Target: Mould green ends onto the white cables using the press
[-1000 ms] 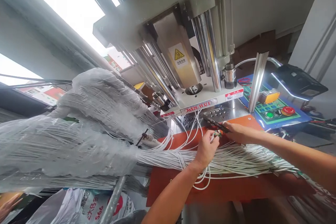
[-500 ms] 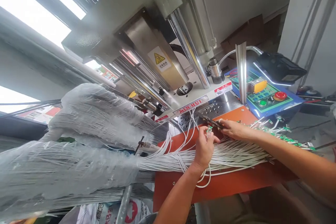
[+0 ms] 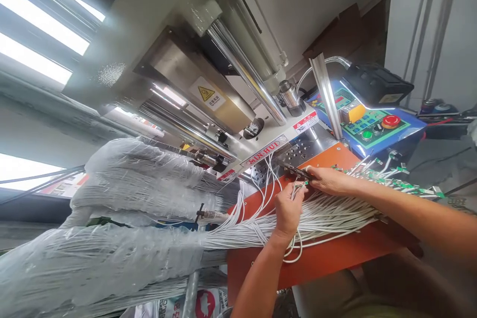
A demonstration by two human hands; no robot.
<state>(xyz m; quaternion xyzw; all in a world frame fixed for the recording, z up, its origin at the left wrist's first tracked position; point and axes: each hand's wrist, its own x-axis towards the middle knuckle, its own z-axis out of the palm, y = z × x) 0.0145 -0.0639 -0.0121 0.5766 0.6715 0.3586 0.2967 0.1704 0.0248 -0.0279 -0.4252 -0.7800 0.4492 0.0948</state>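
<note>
At the press, the left hand pinched wire ends up, apparently clear of the bundle, while the right hand, fingers pressed together, steadied a dark bar just beside them.

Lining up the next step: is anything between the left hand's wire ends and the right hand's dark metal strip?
Nothing visible. The wire ends in the left hand sit just below the dark metal strip under the right hand. The white wire bundle runs beneath both hands, not across that gap.
</note>
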